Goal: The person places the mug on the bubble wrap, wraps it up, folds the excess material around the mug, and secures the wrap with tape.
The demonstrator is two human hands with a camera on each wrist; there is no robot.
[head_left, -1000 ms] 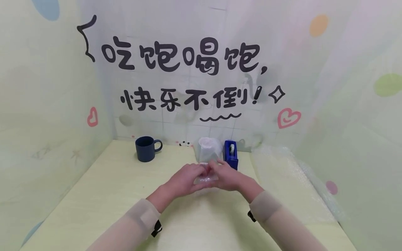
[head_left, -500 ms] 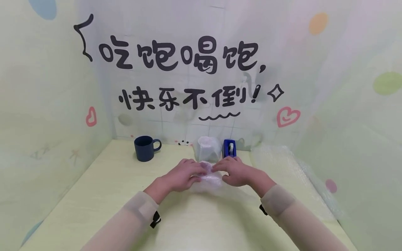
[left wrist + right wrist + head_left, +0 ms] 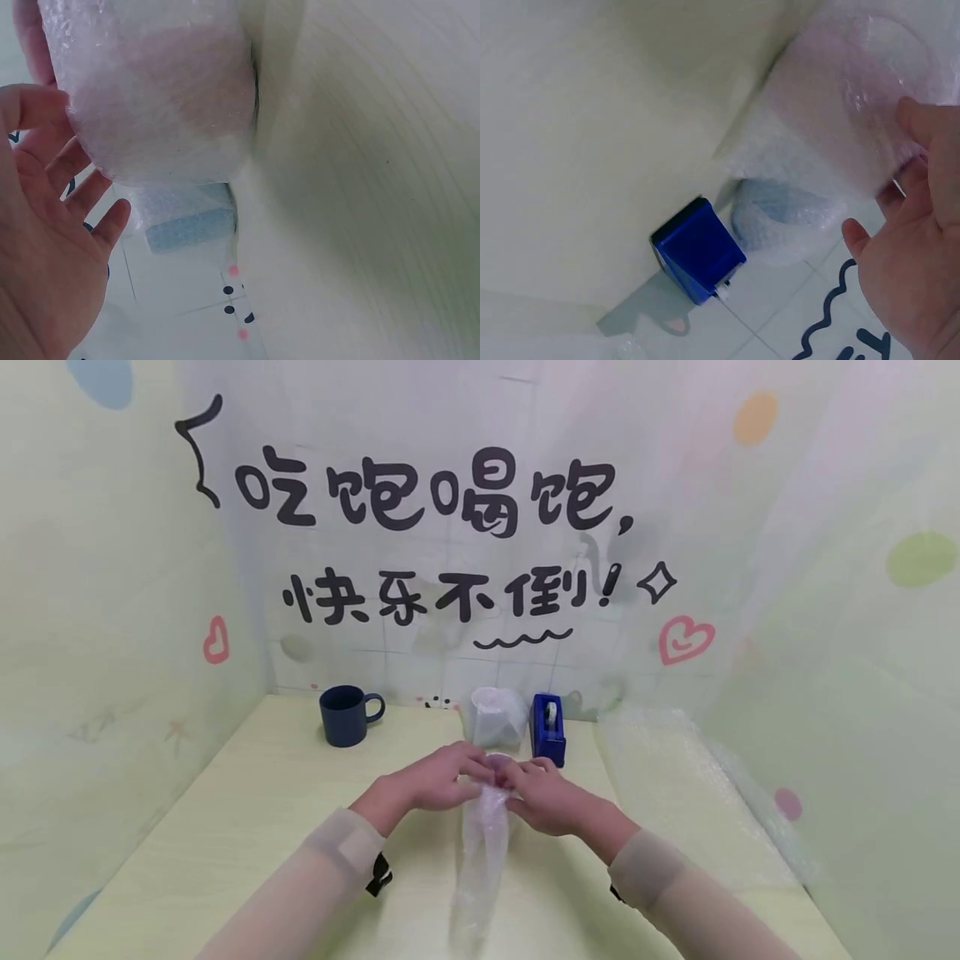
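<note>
A pinkish cup-shaped thing stands inside clear bubble wrap at mid-table, between both hands. A long strip of the wrap runs from it toward the front. My left hand holds the wrap at the left of the rim; in the left wrist view its thumb presses the wrap's edge and the other fingers spread loosely behind. On the right side my right hand curls its fingers over the rim, with the thumb lower on the wrap. The fingertips partly hide the cup's opening.
Just behind stands another wrapped thing, bluish through its wrap in the wrist views. A blue tape dispenser is to its right, a dark blue mug at the back left. Bubble wrap sheeting covers the table's right side.
The hands drew apart half a second ago and have closed in again over the rim. A strip of bubble wrap now stretches toward the front, where none showed before.
</note>
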